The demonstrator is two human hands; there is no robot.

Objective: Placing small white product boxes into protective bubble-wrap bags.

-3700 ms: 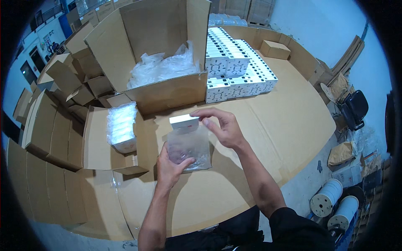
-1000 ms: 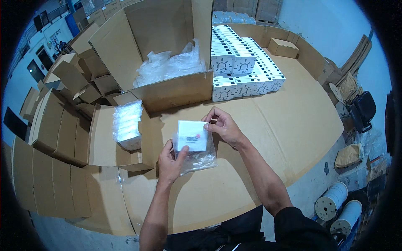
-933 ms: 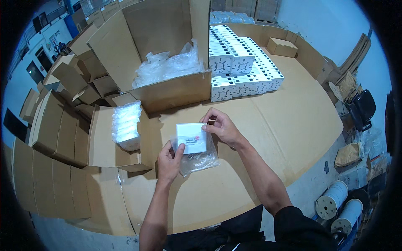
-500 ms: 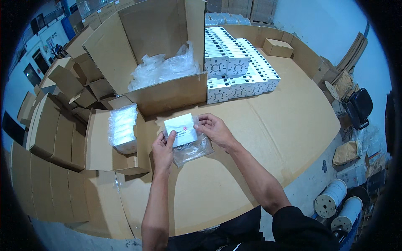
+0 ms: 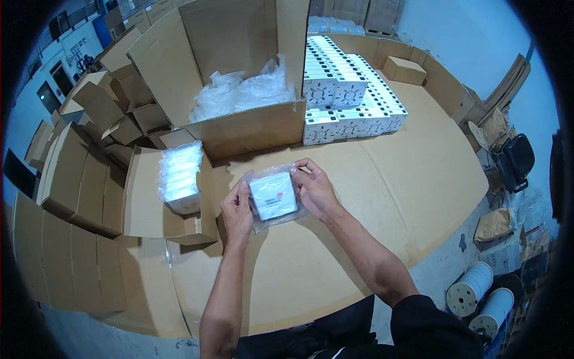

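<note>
A small white square box [image 5: 274, 195] sits inside a clear plastic bag [image 5: 266, 223], held just above the cardboard-covered table [image 5: 418, 179]. My left hand [image 5: 237, 208] grips the bag's left edge. My right hand [image 5: 315, 188] grips its right edge and top corner. Both hands are closed on the bagged box, with the thumbs on top of it.
To the left an open carton [image 5: 149, 203] holds a stack of bagged white boxes [image 5: 178, 177]. A big open carton [image 5: 239, 90] with loose plastic bags stands behind. Rows of printed white boxes [image 5: 347, 96] lie at the back right. Folded cartons [image 5: 66, 173] are piled left; cable reels [image 5: 481, 293] stand on the floor.
The white box has gone down into the bag. Both hands have carried it left and a little farther from me, and now hold it by both sides.
</note>
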